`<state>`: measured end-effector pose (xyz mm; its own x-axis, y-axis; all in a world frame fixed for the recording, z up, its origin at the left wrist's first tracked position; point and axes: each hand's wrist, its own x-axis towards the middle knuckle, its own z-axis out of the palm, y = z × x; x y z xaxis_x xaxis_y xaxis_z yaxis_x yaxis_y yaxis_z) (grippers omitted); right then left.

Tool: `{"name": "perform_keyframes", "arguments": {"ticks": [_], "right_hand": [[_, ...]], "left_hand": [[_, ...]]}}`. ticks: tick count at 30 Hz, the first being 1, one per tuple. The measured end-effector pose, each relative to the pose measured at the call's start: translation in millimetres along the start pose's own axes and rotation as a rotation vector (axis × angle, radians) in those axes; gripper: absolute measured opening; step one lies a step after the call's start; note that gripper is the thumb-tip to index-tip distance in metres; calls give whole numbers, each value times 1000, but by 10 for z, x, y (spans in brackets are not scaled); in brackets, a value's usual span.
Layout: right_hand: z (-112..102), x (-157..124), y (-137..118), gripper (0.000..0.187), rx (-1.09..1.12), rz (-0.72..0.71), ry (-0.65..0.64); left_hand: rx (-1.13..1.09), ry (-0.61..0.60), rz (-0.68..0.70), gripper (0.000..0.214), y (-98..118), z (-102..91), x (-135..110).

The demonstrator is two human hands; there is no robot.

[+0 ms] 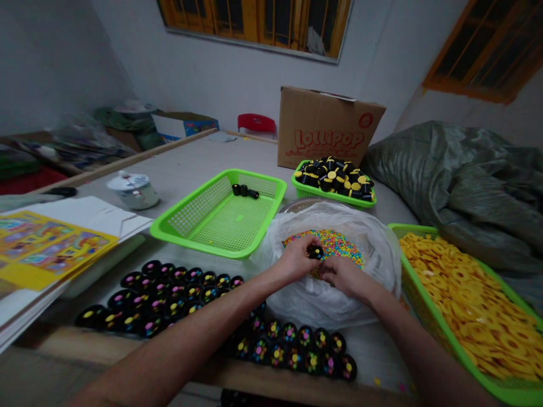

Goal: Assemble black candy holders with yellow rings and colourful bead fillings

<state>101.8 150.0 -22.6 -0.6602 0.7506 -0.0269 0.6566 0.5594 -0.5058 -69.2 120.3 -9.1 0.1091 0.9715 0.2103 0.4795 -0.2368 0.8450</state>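
My left hand point(298, 258) is closed around a small black plastic cup point(315, 252), above a bag of candy. Just to its right, my right hand point(343, 275) has its fingers drawn together low over the candy; what they hold, if anything, is hidden. Small multicoloured candy balls point(339, 244) fill part of a white translucent plastic bag point(292, 302), which lies over a round metal bowl point(297, 204). Rows of black cups point(176, 308) with coloured balls inside stand along the table's near edge, partly hidden by my left forearm.
A green basket point(220, 251) holds a few black pieces. Behind the bag, another green basket point(369, 199) is heaped with black-and-yellow pieces. Yellow rings point(470, 305) fill a basket at right. A carton point(326, 124), a lidded cup point(133, 191) and printed sheets point(55, 243) surround the work area.
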Motion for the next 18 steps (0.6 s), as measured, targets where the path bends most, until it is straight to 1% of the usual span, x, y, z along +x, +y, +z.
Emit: {"name": "perform_keyframes", "arguments": {"ticks": [5, 7, 9, 11, 13, 16, 18], "right_hand": [[-199, -96, -26, 15, 38, 30, 205], [-246, -102, -86, 15, 106, -12, 304], [-250, -84, -159, 13, 167, -83, 377], [-229, -55, -217, 13, 185, -135, 384], [-213, -34, -234, 16, 198, -146, 370], [-239, -43, -147, 20, 189, -91, 409], [-275, -79, -25, 19, 104, -15, 413]], "left_hand": [[109, -63, -15, 31, 2, 11, 21], [146, -87, -20, 30, 10, 13, 28], [167, -104, -11, 29, 17, 12, 33], [172, -123, 2, 28, 18, 7, 34], [165, -127, 10, 29, 18, 3, 29], [146, -117, 2, 33, 20, 3, 18], [122, -109, -4, 33, 14, 7, 21]]}}
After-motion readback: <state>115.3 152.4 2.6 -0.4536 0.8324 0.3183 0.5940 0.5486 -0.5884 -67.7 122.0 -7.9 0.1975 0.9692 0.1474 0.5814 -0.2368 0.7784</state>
